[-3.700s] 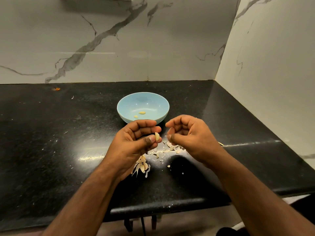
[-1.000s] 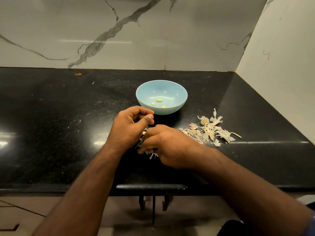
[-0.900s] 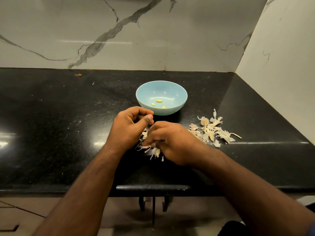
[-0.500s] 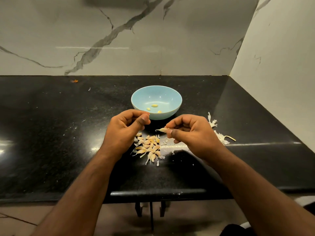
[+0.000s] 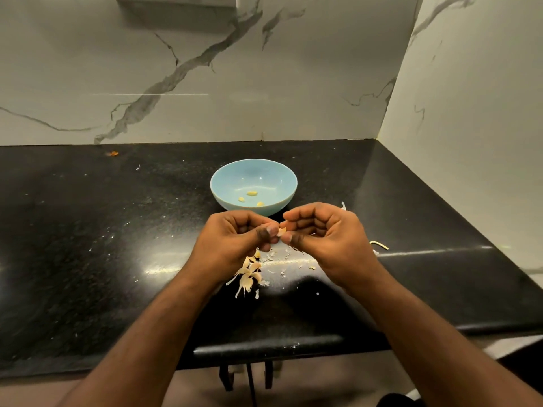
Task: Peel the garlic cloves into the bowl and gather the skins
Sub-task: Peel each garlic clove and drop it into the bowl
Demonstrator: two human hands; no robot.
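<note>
one pale blue bowl [image 5: 253, 183] on a black speckled worktop [image 5: 88, 245], taken here as the landmark. three peeled garlic cloves [image 5: 251, 193] lying apart in the bottom of the bowl. two bare hands raised just in front of the bowl, fingertips meeting: left hand [image 5: 232, 245] and right hand [image 5: 326, 239], fingers curled, together pinching one small garlic clove [image 5: 282, 231] between thumbs and forefingers. in front of the bowl, partly hidden under the left hand, one loose heap of unpeeled cloves and papery bits [image 5: 249, 274] on the worktop; exact count not readable. small white skin flakes [image 5: 282, 259] scattered beside that heap, below the hands. to the right of the bowl, mostly hidden behind the right hand, a few garlic skins [image 5: 379, 245], only a curl and a thin strip showing. far left of the bowl, near the wall, one tiny orange scrap [image 5: 112, 153]. white marble wall with grey veins [image 5: 176, 74] behind the bowl and along its right side. no brand, label or writing legible anywhere.
</note>
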